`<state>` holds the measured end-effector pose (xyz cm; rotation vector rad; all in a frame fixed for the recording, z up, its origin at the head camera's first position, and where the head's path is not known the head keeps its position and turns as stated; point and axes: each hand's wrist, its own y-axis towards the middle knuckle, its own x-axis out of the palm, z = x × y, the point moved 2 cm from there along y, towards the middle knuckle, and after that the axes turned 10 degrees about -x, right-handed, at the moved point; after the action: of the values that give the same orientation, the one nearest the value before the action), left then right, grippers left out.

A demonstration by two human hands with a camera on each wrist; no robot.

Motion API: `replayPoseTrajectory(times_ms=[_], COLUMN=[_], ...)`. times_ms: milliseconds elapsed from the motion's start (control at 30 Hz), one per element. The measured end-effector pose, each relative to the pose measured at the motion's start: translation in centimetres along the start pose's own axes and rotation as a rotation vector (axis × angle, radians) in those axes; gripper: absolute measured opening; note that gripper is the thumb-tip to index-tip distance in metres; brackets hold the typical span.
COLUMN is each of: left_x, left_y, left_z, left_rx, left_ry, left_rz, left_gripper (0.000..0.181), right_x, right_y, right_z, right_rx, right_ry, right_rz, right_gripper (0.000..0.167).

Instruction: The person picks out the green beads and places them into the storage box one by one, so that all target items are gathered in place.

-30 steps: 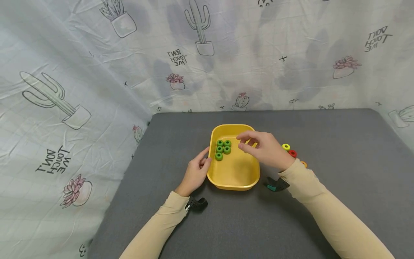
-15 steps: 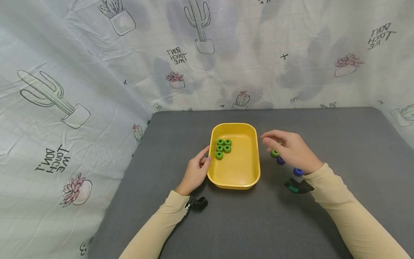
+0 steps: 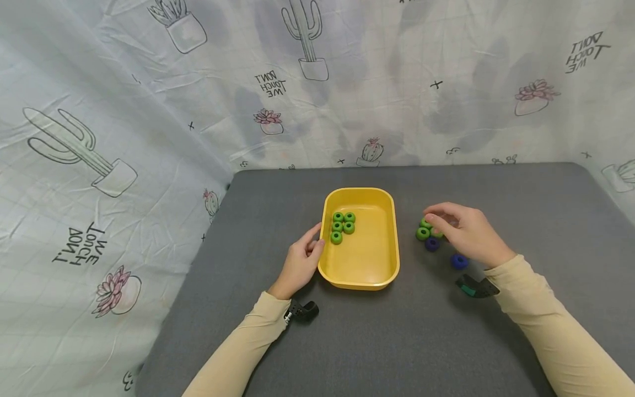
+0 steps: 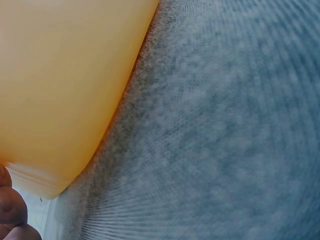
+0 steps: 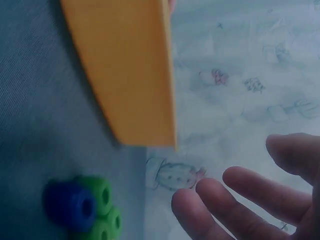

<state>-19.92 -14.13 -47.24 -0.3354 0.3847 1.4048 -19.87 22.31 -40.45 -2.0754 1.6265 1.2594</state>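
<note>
The left hand rests with relaxed fingers against the left side of the yellow tray. Several green rings lie in the tray's left part. Right of the tray, the right hand hovers over a cluster of green rings, with thumb and index finger apart. Beside them are a dark blue ring and, nearer the wrist, a blue ring. In the right wrist view, the fingers are spread and hold nothing, away from the blue ring.
A grey tabletop lies under everything. Behind and to the left hangs a pale curtain printed with cacti. Black straps with small devices sit at both wrists.
The right hand has moved from over the tray rightward to the rings outside. Green and blue rings there have come into view; the yellow, red and orange ones are out of sight. The left hand stays.
</note>
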Motion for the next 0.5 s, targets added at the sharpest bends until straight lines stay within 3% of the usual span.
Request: replayPoseTrajectory(times_ms=[233,500], left_x=[0.0,0.0], left_y=[0.1,0.0], left_z=[0.0,0.0], left_rx=[0.002,0.0], left_ry=[-0.002,-0.001], left_rz=[0.003,0.0], left_gripper=[0.048,0.048], right_x=[0.1,0.6], right_y=[-0.2,-0.2], right_z=[1.6,3.2], right_rx=[0.016,0.006], right_ry=[-0.061,-0.095], right_rz=[-0.063,-0.077], right_gripper=[0.031,0.032])
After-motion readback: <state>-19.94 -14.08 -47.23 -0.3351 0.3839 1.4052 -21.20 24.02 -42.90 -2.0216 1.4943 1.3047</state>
